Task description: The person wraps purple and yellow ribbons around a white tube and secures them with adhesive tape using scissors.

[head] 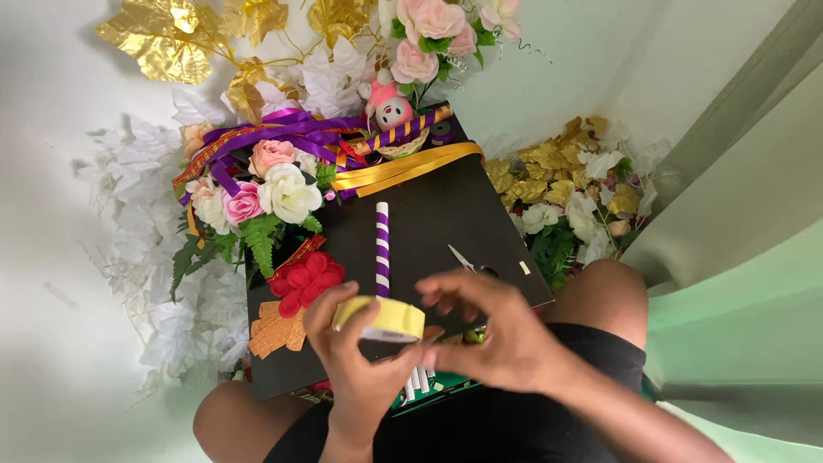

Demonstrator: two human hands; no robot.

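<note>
A pale yellow tape roll (383,319), flat and ring-shaped, is gripped by the left hand (351,343); the right hand's (493,330) fingers are curled at its edge, perhaps pinching the tape end.

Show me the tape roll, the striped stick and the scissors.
tape roll (381,319), head view, on its yellow outer band
striped stick (382,249), head view, mid-length on a purple band
scissors (462,259), head view, on the blades

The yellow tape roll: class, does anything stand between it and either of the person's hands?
Nothing visible does. The left hand grips the yellow tape roll directly, and the right hand's fingertips reach its edge over the black board. The scissors lie behind the right hand.
</note>
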